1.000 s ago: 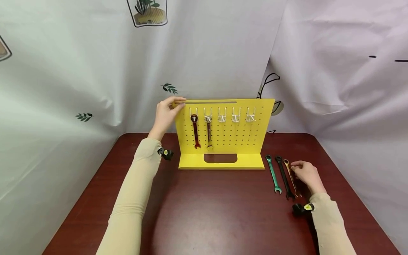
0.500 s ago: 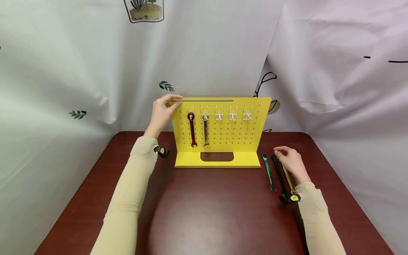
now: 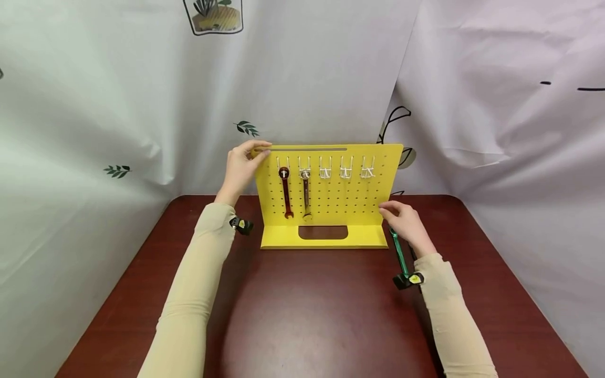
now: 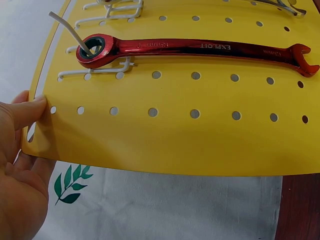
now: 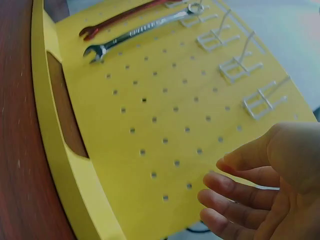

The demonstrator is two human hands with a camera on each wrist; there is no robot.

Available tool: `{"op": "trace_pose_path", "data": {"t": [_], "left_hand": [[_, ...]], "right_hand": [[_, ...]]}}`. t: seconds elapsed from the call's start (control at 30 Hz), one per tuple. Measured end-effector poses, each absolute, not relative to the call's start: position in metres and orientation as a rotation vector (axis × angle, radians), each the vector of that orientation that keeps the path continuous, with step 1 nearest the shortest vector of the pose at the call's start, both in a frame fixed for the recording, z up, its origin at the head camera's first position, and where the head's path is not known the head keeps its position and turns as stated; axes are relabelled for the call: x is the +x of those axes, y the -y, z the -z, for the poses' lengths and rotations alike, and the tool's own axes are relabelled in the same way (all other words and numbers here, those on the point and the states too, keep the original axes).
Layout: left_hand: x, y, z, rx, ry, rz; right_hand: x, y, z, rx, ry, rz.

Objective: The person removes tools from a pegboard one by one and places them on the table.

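Observation:
My left hand pinches the top left corner of a yellow pegboard, thumb in front and fingers behind in the left wrist view. A red wrench hangs by its ring end on the leftmost white hook. Beside it hangs a silver wrench. Close to the board's lower right edge is my right hand, fingers loosely bent and nothing between them in the right wrist view. Below that hand a green wrench lies on the table, partly hidden by the wrist camera. Only a sliver of the black wrench shows.
Three white hooks without wrenches follow to the right on the board. The board's foot rests on the dark red table. A pale printed curtain hangs behind and along both sides.
My right hand has moved left from beside the gold wrench, over the black and green ones, to the board's right edge. The gold wrench is now out of sight. My left hand keeps its grip.

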State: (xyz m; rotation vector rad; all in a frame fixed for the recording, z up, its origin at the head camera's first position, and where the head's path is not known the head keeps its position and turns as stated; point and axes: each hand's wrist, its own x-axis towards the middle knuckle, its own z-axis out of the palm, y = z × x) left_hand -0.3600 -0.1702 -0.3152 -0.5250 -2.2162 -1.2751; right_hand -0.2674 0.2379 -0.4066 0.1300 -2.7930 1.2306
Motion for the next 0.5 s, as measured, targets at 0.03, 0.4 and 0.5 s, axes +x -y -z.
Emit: {"op": "trace_pose_path", "data": {"t": [0.03,0.4,0.5], "left_hand": [[-0.36,0.17,0.316,-0.53,2.216,1.275],[-0.362,0.17,0.316,-0.532,2.217,1.284],[-0.361,0.171,0.316,-0.53,2.219,1.28]], "right_hand": [[-0.269,-0.235,0.406,0.14,2.79,-1.237],[-0.281,-0.203,0.396,0.232,2.764,-1.309],[-0.283,-0.197,0.393,0.266,2.747,-1.326]]}}
